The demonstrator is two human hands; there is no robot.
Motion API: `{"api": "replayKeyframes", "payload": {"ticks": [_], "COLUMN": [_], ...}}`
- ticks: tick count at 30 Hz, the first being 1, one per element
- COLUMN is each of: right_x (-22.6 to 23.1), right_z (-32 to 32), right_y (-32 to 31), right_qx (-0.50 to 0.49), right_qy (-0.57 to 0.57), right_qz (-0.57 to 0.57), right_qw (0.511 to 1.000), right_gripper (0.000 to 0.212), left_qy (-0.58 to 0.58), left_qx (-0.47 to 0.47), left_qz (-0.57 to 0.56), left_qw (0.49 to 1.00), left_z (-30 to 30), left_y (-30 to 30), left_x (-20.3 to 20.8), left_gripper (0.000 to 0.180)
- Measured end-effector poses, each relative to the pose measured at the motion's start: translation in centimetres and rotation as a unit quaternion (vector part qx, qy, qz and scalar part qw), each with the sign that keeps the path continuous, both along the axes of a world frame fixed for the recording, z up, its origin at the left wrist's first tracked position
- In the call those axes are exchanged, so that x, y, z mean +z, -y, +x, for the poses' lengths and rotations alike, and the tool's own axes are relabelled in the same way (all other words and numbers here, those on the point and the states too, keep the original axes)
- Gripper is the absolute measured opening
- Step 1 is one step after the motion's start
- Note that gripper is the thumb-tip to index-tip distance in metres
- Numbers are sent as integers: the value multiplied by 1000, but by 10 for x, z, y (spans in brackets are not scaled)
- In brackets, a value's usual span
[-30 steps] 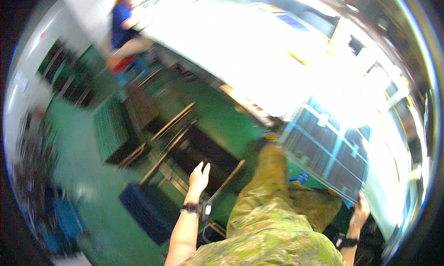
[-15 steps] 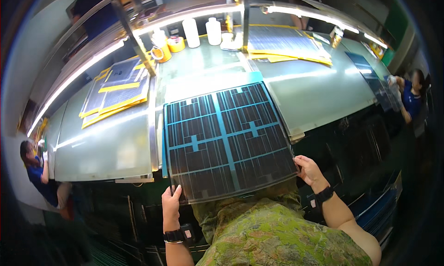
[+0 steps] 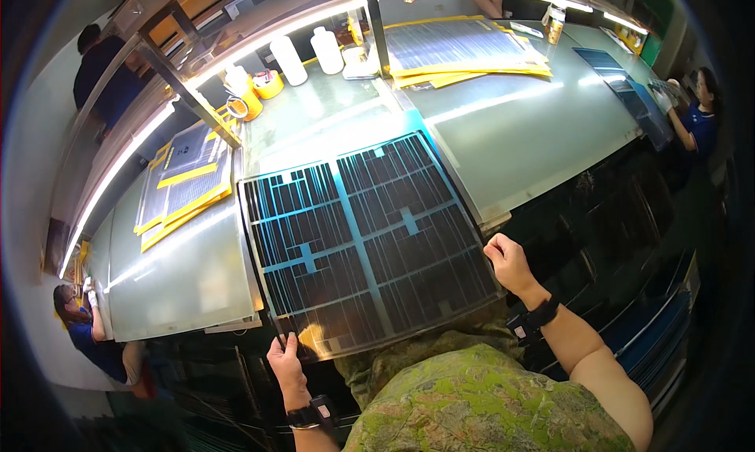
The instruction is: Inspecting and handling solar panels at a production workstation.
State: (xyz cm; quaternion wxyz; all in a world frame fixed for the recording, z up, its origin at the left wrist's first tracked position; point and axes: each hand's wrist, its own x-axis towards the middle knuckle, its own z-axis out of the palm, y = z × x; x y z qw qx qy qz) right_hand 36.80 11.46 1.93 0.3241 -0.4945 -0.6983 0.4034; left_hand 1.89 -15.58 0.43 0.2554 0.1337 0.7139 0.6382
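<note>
A large flat panel (image 3: 370,240), dark with blue grid lines, tilts before my body, its far end over the brightly lit worktop (image 3: 314,106). My left hand (image 3: 288,369) pinches its near left corner, thumb on top. At the right edge, my right hand (image 3: 515,267) is closed, fingers curled at the rim; the exact contact is hard to make out. A strip of teal sheet (image 3: 413,123) shows past the panel's far right corner. Both wrists wear black bands with small boxes.
Yellow-edged sheets lie in a stack at left (image 3: 185,177) and another at back right (image 3: 464,51). White bottles (image 3: 326,51) and yellow tape rolls (image 3: 268,85) stand under the lit shelf. Co-workers sit at far left (image 3: 82,326) and far right (image 3: 696,118). Blue panels (image 3: 653,350) stand lower right.
My view has shifted, so the bench appears moved left. My right hand sits farther up the panel's right edge than before. My left hand keeps its grip on the near left corner.
</note>
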Motion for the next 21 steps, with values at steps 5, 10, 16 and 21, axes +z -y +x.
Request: {"api": "replayKeyframes", "payload": {"ticks": [5,10,16,21], "right_x": [-15,-5,-36,3], "right_z": [15,41,43,-6], "right_y": [-9,15,18,-1], "right_qx": [-3,108,94,-18], "right_qy": [-160,4,37,-143], "right_qz": [-179,-364,-51,-162], "right_qw": [971,925,994,976], "right_gripper": [17,20,19,11], "left_qy": [9,46,-38,-26], "left_qx": [-31,-19,-107,-105], "left_qz": [-25,-88,-176,-113], "left_qw": [999,995,978,988], "left_z": [-1,14,7,-32], "left_y": [-3,-4,-9,-37], "left_x": [8,15,23,41], "left_gripper": [8,11,16,11]}}
